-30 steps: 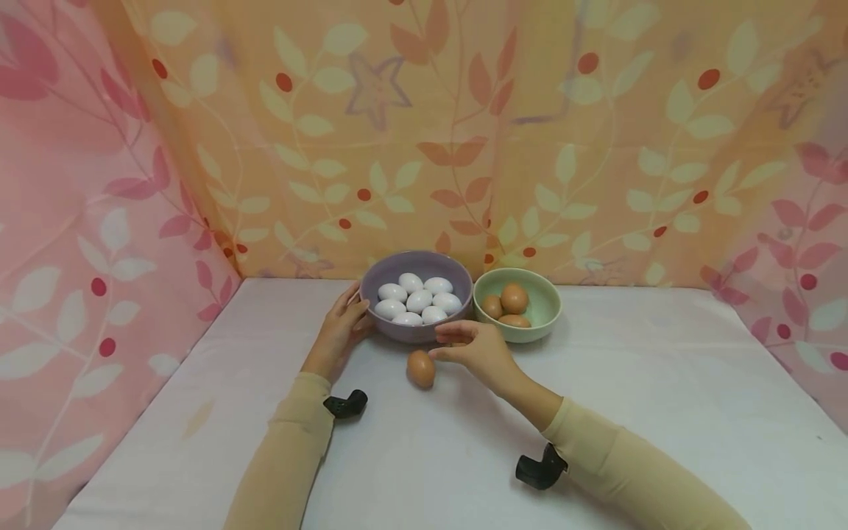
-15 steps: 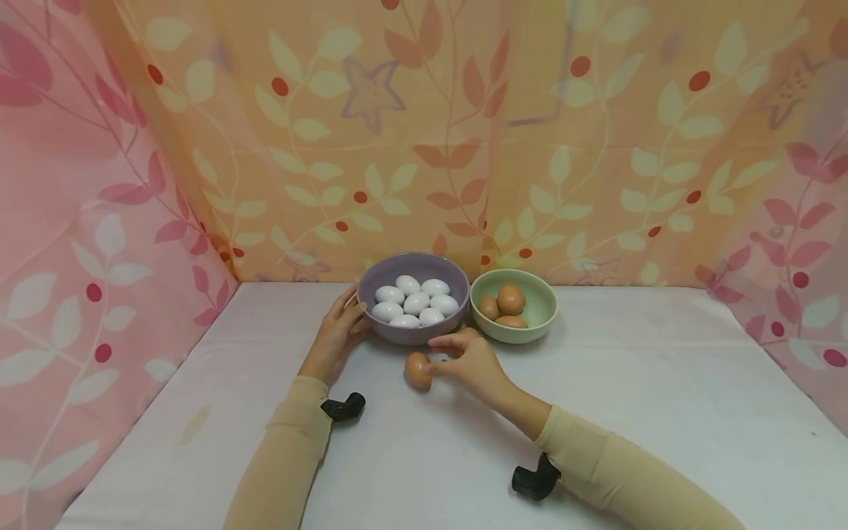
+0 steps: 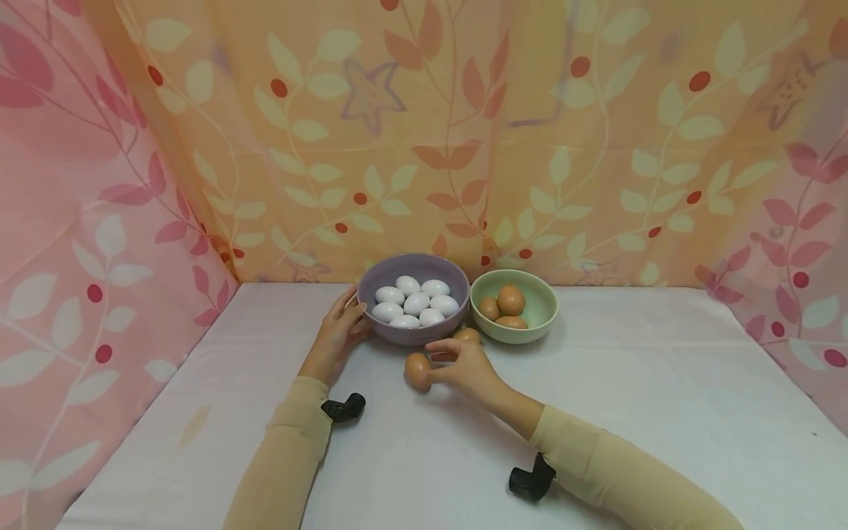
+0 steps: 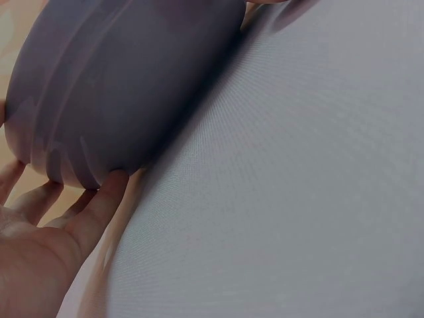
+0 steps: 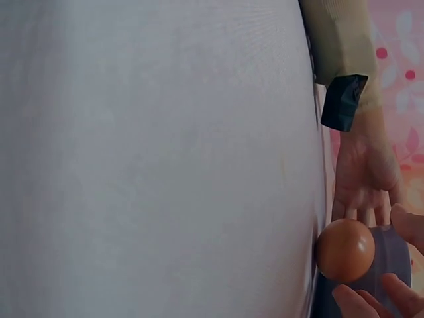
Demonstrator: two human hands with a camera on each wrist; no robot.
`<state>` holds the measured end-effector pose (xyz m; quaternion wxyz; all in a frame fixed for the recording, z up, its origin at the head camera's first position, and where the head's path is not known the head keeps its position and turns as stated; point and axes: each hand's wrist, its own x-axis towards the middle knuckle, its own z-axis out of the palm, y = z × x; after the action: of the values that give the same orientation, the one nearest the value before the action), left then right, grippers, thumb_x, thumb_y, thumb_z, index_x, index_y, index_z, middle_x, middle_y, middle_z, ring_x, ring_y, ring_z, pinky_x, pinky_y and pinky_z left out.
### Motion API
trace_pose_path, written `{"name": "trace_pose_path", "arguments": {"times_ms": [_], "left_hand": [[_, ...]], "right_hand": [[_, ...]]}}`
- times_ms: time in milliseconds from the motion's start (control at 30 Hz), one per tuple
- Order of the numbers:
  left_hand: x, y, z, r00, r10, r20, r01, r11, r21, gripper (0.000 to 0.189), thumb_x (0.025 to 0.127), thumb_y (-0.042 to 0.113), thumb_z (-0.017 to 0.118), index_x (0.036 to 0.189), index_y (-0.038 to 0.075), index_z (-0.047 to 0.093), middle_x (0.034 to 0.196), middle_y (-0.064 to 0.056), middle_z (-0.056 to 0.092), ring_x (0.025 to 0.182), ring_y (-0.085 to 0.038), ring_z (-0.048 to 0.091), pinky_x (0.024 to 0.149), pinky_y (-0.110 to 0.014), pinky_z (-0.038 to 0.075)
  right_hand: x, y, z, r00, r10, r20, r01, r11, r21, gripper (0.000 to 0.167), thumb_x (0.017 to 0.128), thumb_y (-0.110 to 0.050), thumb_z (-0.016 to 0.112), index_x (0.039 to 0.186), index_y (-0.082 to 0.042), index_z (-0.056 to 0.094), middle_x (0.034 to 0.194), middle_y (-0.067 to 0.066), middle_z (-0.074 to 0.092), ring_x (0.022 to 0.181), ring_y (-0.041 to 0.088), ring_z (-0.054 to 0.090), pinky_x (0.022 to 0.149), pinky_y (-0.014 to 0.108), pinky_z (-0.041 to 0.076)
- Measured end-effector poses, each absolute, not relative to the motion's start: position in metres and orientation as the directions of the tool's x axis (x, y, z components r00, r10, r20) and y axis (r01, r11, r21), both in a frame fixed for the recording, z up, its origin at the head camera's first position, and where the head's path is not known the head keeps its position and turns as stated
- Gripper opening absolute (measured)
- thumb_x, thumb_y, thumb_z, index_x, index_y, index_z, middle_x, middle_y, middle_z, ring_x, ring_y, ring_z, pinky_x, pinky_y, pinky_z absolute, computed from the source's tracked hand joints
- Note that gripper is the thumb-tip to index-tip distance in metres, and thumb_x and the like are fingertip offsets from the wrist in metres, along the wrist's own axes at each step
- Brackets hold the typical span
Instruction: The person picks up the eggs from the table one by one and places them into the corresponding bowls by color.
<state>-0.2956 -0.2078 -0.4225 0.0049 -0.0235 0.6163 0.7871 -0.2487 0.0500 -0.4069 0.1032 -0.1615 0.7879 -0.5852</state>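
Note:
In the head view, my left hand (image 3: 336,331) lies against the left side of a purple bowl (image 3: 412,337). Its fingertips touch the bowl's outer wall in the left wrist view. Several white eggs (image 3: 417,303) fill the purple bowl. My right hand (image 3: 470,370) is at a brown egg (image 3: 417,372) on the table in front of that bowl. Thumb and fingers are spread around this egg, with gaps showing in the right wrist view. Another brown egg (image 3: 469,335) lies behind the right hand, partly hidden, by the bowls.
A light green bowl (image 3: 543,309) stands right of the purple one and holds brown eggs (image 3: 511,300). White cloth covers the table (image 3: 636,368). Floral curtains (image 3: 371,147) hang at the back and sides. A black wrist device (image 3: 532,478) sits on my right sleeve.
My right hand has shifted slightly toward me, uncovering the second brown egg by the bowls. The left hand keeps its place on the purple bowl.

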Motion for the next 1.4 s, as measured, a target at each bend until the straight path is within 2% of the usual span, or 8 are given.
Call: {"name": "trace_pose_path", "arguments": {"times_ms": [167, 400, 667, 1200, 1400], "left_hand": [[-0.296, -0.208, -0.422, -0.999, -0.019, -0.039, -0.033, -0.235, 0.971, 0.059, 0.104, 0.020, 0.053, 0.157, 0.027, 0.029, 0.166, -0.001, 0.024, 0.146, -0.027, 0.037, 0.116, -0.052, 0.035], [-0.295, -0.208, -0.422, -0.999, -0.015, -0.038, -0.033, -0.244, 0.969, 0.059, 0.104, 0.020, 0.053, 0.157, 0.026, 0.029, 0.166, -0.002, 0.023, 0.146, -0.027, 0.036, 0.116, -0.052, 0.034], [-0.296, -0.208, -0.422, -0.999, -0.011, -0.033, -0.029, -0.244, 0.969, 0.061, 0.104, 0.020, 0.053, 0.158, 0.024, 0.027, 0.167, -0.003, 0.022, 0.148, -0.027, 0.033, 0.117, -0.053, 0.034], [-0.298, -0.208, -0.423, -1.000, -0.007, -0.023, -0.020, -0.265, 0.964, 0.061, 0.103, 0.021, 0.055, 0.158, 0.024, 0.028, 0.167, -0.003, 0.022, 0.147, -0.027, 0.035, 0.116, -0.052, 0.034], [-0.298, -0.209, -0.424, -0.999, -0.018, -0.040, -0.034, -0.269, 0.962, 0.060, 0.103, 0.021, 0.055, 0.157, 0.026, 0.030, 0.166, -0.001, 0.025, 0.144, -0.025, 0.038, 0.115, -0.050, 0.036]], "right_hand": [[-0.248, 0.046, -0.407, -0.924, -0.383, -0.007, -0.108, 0.280, -0.954, 0.053, 0.075, -0.004, 0.084, 0.123, 0.007, 0.064, 0.118, 0.022, 0.070, 0.111, 0.031, 0.068, 0.088, 0.028, 0.056], [-0.252, 0.042, -0.411, -0.929, -0.368, -0.043, -0.083, 0.318, -0.945, 0.051, 0.074, -0.005, 0.084, 0.122, 0.004, 0.066, 0.113, 0.018, 0.073, 0.097, 0.020, 0.070, 0.078, 0.023, 0.054], [-0.252, 0.038, -0.413, -0.931, -0.363, -0.034, -0.084, 0.303, -0.949, 0.049, 0.074, 0.000, 0.081, 0.120, 0.007, 0.066, 0.110, 0.021, 0.072, 0.093, 0.019, 0.069, 0.074, 0.021, 0.053], [-0.255, 0.032, -0.410, -0.948, -0.311, -0.069, -0.043, 0.340, -0.939, 0.044, 0.073, 0.002, 0.081, 0.115, 0.004, 0.069, 0.108, 0.016, 0.073, 0.087, 0.013, 0.067, 0.071, 0.020, 0.053], [-0.251, 0.038, -0.404, -0.937, -0.337, -0.089, -0.025, 0.318, -0.948, 0.046, 0.073, 0.001, 0.080, 0.117, 0.004, 0.068, 0.110, 0.016, 0.073, 0.087, 0.012, 0.067, 0.072, 0.021, 0.054]]}}
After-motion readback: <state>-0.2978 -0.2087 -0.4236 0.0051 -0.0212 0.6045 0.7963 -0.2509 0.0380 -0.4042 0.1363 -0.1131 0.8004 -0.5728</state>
